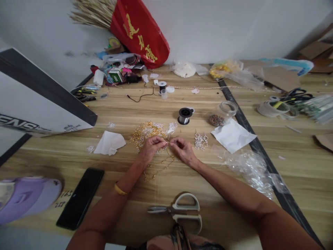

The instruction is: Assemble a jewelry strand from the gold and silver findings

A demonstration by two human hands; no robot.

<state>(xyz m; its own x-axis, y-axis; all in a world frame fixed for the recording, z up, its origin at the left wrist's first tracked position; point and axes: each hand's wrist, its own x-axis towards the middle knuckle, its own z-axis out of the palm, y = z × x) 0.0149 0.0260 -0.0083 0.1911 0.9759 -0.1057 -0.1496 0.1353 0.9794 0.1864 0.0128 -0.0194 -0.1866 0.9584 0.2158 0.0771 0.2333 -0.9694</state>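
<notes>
My left hand (152,147) and my right hand (183,149) meet at the middle of the wooden table (161,107), fingers pinched together on a thin gold chain (161,166) that trails back toward me. Just beyond my fingertips lies a heap of gold and silver chain pieces (149,131). A small cluster of silver rings (201,140) sits to the right of my right hand. The exact piece between my fingertips is too small to make out.
White-handled scissors (179,210) lie near the front edge, a black phone (80,198) at front left. A wire spool (184,115), bead jar (222,114), white tissue (109,143), white paper (232,135), crumpled plastic (252,168), a large white box (33,100) and red bag (140,31) surround the work area.
</notes>
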